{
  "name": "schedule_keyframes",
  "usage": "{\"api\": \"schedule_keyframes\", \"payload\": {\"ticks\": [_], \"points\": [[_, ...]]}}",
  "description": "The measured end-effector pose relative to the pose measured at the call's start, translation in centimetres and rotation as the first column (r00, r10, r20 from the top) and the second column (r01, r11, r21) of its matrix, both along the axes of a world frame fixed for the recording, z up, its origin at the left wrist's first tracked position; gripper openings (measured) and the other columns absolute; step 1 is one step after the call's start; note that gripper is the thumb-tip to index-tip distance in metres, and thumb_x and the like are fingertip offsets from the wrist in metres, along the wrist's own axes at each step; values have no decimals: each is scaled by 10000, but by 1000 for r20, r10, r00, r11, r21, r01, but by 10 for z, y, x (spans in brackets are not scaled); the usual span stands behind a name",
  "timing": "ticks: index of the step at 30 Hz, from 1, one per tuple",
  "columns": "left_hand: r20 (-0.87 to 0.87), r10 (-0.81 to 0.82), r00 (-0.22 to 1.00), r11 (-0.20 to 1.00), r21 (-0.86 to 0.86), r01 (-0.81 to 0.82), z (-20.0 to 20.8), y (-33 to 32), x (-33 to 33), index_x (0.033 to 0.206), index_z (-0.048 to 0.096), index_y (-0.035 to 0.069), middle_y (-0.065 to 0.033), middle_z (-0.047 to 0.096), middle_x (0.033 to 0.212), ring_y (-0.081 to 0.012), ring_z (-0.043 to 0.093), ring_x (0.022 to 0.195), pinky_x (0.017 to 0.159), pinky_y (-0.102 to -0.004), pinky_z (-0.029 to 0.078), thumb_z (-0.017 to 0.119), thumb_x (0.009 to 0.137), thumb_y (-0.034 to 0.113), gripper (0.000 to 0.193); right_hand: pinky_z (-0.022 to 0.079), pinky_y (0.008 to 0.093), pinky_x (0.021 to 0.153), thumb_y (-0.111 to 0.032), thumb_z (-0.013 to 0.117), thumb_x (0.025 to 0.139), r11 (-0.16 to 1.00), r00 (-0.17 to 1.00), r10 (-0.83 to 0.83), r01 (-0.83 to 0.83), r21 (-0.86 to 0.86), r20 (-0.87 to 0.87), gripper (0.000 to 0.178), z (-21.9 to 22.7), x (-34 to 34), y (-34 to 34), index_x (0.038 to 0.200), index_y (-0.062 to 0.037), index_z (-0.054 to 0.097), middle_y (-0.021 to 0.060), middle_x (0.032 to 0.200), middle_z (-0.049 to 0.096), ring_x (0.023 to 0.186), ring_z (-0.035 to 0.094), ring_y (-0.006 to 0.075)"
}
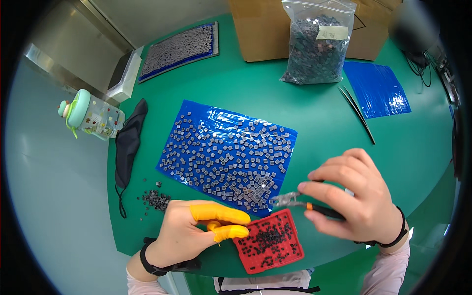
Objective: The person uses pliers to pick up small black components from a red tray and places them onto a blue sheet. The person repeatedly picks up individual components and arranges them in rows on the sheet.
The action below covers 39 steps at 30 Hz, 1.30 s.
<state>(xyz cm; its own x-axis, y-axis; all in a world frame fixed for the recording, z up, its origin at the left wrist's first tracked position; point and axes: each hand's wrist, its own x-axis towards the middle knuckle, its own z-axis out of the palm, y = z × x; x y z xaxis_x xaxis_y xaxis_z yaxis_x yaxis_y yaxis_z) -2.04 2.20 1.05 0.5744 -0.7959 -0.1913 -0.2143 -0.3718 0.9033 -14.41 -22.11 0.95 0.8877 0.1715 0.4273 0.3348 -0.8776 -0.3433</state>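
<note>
My left hand (189, 228) wears yellow finger cots on the thumb and fingers. Its thumb and forefinger come together over the upper left edge of a red tray (244, 263), and whatever they may pinch is too small to make out. Small black pieces (270, 238) lie scattered in the tray. In my right hand (356, 196) is a pair of small pliers (290, 199) with black and orange handles, jaws pointing left. The jaws hover over the lower right corner of a blue sheet (189, 108), which is covered with many small grey square pieces (221, 160).
Loose black bits (156, 200) are heaped left of the sheet, near a black mask (130, 142) and a bottle (101, 118). Tweezers (357, 114) and another blue sheet (377, 90) lie at right. Behind stand a filled zip bag (314, 54), a cardboard box (258, 34) and a loaded panel (179, 49).
</note>
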Motion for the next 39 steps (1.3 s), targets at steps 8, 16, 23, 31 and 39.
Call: {"api": "schedule_keyframes", "payload": {"ticks": [8,16,23,31,39], "points": [[-354,107,929,988,-67,-139,-10,2,-7,888,694,-68,-139,704,831,-184,692,745,679,-280,565,773,738,15,188,445,361,685,-241,748,673,999,997,42,-44,28,71,298,4,-3,7,936,-108,706,50,921,637,797,623,216],[-666,84,741,899,-270,-345,-15,5,-20,979,615,-35,-163,696,827,-225,700,768,722,-336,585,838,671,34,387,452,347,700,-315,752,728,994,988,106,-109,18,108,284,10,-10,15,964,-166,704,21,948,645,814,626,191],[-782,40,622,889,-256,-379,-15,3,-26,1100,558,-33,-180,689,810,-212,693,733,685,-302,574,812,684,-28,488,441,356,722,-325,753,728,985,979,174,-175,-2,104,296,7,-11,14,981,-179,707,11,970,629,864,611,179],[-690,29,723,863,-348,-366,-19,3,-32,1177,509,-40,-193,683,810,-225,691,721,682,-305,579,799,682,-57,574,435,359,716,-296,748,734,983,977,182,-179,-42,109,265,6,-12,14,969,-181,704,7,978,614,870,597,175],[-635,41,771,837,-399,-373,-21,4,-34,1199,493,-38,-199,681,793,-233,694,716,683,-314,586,794,663,-92,617,421,358,709,-301,752,712,982,976,181,-174,-71,117,280,5,-11,14,960,-183,697,11,977,600,866,589,175]]}}
